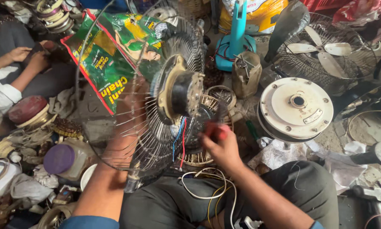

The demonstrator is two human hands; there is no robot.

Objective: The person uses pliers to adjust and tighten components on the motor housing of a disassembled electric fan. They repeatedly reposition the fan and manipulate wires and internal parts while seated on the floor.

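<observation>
A wire fan guard (114, 106) with a fan motor (182, 94) fixed at its middle stands tilted over my lap. My left hand (133, 99) reaches behind the grille and holds the guard; it shows only through the wires. My right hand (220, 144) is closed on a red-handled tool (218, 127), its tip against the back of the motor. Red and blue wires (181, 140) hang from the motor. White and yellow wires (211, 191) lie on my lap.
A white round motor housing (295, 107) sits at right, with a caged fan (326, 51) behind it. A blue fan stand (237, 38), a green printed bag (109, 55) and scattered parts ring me. Another person's hands (27, 57) work at far left. A purple-lidded jar (61, 159) lies left.
</observation>
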